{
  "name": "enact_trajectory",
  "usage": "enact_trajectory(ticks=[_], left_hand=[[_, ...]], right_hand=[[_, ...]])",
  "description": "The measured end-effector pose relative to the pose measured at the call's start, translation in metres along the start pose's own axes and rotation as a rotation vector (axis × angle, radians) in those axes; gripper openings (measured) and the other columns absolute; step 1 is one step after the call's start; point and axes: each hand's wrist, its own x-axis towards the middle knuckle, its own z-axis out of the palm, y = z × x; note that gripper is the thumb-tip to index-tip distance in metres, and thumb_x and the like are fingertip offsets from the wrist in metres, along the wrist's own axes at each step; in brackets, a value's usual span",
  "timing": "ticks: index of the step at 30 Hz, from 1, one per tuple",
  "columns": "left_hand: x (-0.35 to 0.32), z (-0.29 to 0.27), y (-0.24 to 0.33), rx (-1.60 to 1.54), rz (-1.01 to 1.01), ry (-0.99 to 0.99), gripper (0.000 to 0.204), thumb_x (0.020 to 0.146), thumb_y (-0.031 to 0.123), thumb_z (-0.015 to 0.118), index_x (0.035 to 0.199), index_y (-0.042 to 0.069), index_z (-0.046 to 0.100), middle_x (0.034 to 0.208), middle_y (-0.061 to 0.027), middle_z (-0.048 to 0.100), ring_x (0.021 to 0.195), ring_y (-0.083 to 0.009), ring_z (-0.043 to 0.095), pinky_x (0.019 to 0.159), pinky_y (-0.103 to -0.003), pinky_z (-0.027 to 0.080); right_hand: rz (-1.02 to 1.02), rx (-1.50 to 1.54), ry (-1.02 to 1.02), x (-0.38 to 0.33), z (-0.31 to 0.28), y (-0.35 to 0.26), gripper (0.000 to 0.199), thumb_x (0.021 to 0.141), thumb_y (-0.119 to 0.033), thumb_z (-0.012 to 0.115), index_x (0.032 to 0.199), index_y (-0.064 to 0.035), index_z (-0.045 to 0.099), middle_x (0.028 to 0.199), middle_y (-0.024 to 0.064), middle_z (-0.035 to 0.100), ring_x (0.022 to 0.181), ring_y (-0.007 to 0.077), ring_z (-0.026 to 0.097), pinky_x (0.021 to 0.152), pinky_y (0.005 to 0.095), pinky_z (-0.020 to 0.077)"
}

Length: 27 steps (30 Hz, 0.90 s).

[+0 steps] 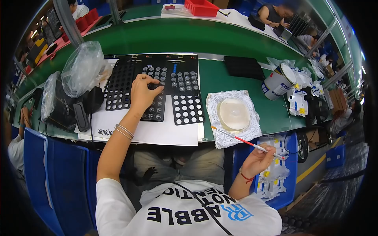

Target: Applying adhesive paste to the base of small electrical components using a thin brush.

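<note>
A white T-shirt with printed lettering fills six o'clock, a thin black cable slanting across it, and jeans lie just beyond.

At four o'clock the right hand is closed around a slim brush with a red-and-white shaft; its tip points to ten o'clock, above the edge of a crumpled white wrapper. Below that hand, a blue bin holds white plastic parts.

On the wrapper, at three o'clock on the green counter, sits a shallow round cream-coloured dish.

The left hand reaches to ten o'clock over a black perforated tray carrying rows of small round grey pieces. Its thumb and forefinger curve toward each other there; whether they grip a piece, I cannot tell. A second perforated tray lies just to its nine o'clock, and a third tray, partly filled with similar pieces, lies at twelve.

Farther off are a clear plastic bag at ten o'clock and a tilted metal tin at two. Beyond the counter, a red bin sits at twelve and a co-worker bends forward at one.
</note>
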Motion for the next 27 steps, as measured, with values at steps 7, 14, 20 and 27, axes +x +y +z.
enact_trajectory(ticks=[7,14,20,27], left_hand=[[0.001,0.004,0.002,0.107,-0.019,0.004,0.021,0.062,0.019,0.074,0.079,0.008,0.068,0.089,-0.0048,0.053,0.089,-0.0219,0.049,0.081,-0.031,0.040],[-0.002,-0.002,0.007,0.118,-0.041,0.013,0.021,0.061,0.018,0.074,0.078,0.008,0.067,0.088,-0.0051,0.052,0.087,-0.0237,0.048,0.078,-0.032,0.041],[-0.016,0.001,0.050,0.226,0.227,0.081,0.022,0.058,0.017,0.074,0.076,0.008,0.063,0.085,-0.0058,0.047,0.083,-0.0259,0.047,0.071,-0.034,0.044],[-0.008,0.036,0.062,0.415,0.255,-0.044,0.025,0.058,0.024,0.075,0.070,0.005,0.065,0.085,-0.0067,0.047,0.082,-0.0244,0.047,0.068,-0.034,0.042]], right_hand=[[0.011,0.035,-0.124,0.003,-0.012,-0.002,0.018,0.090,-0.019,0.045,0.082,-0.0037,0.049,0.074,0.0051,0.049,0.064,0.0100,0.047,0.061,0.0198,0.0404],[0.016,0.041,-0.112,0.005,-0.013,-0.001,0.018,0.090,-0.019,0.045,0.083,-0.0036,0.050,0.074,0.0047,0.050,0.064,0.0093,0.046,0.061,0.0193,0.0394],[0.015,0.057,-0.079,0.007,-0.011,-0.001,0.018,0.090,-0.019,0.045,0.082,-0.0034,0.050,0.074,0.0045,0.049,0.063,0.0087,0.045,0.060,0.0188,0.0383],[-0.046,-0.045,-0.079,0.008,-0.014,-0.004,0.019,0.090,-0.020,0.046,0.081,-0.0036,0.049,0.073,0.0044,0.048,0.063,0.0089,0.044,0.059,0.0191,0.0369]])
